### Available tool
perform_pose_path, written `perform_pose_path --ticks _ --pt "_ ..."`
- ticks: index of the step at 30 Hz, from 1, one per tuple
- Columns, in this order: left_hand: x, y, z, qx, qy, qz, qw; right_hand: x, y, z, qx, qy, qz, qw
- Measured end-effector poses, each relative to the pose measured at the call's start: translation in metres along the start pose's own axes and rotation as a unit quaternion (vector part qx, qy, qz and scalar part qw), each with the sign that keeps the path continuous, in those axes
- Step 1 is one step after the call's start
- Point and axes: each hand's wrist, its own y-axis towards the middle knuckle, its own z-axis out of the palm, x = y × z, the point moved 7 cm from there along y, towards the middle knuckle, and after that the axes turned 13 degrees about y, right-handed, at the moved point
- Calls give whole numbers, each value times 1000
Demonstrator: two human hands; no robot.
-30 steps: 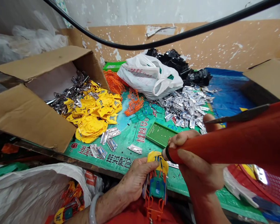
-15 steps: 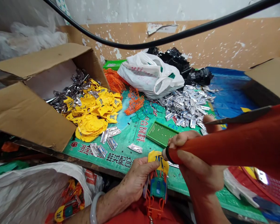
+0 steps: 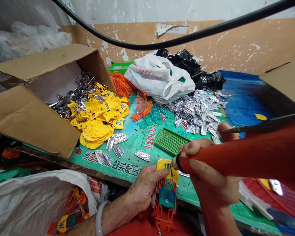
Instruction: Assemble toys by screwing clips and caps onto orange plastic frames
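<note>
My left hand (image 3: 145, 186) grips a toy car body (image 3: 167, 196), with the thumb pressed on its yellow front panel. The body also has a green clear middle, an orange frame and silver side pieces. In my right hand (image 3: 208, 173) is a thick red electric screwdriver (image 3: 218, 157), fingers wrapped round its front end. A dark pointed strip (image 3: 258, 124) runs along the tool's upper side. Its metal tip (image 3: 174, 163) meets the right edge of the yellow panel; whether a screw sits there is hidden. Just behind lies a green perforated tray (image 3: 171, 141) with small bits in it.
Yellow panels (image 3: 98, 131) spill from a cardboard box (image 3: 34, 121) at left. Silver pieces (image 3: 199, 111), orange frames (image 3: 142, 106) and black parts (image 3: 184, 65) lie behind, around a white bag (image 3: 159, 78). A black cable (image 3: 147, 46) hangs across. Another bag (image 3: 39, 203) holds assembled bodies.
Hardly anything differs. The view has shifted slightly, and the red screwdriver's rear has dropped a little, with its tip still at the yellow panel.
</note>
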Motion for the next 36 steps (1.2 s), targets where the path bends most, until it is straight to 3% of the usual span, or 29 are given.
perform_pose_path --ticks 21,28,36 --pt "-1 -3 -3 -26 83 18 996 2 -3 3 -38 10 -22 999" --pt "-2 -4 -1 -28 60 32 997 -2 -3 6 -23 24 -13 999" --pt "-4 -4 1 -6 -7 33 999 9 3 3 -52 59 -33 996"
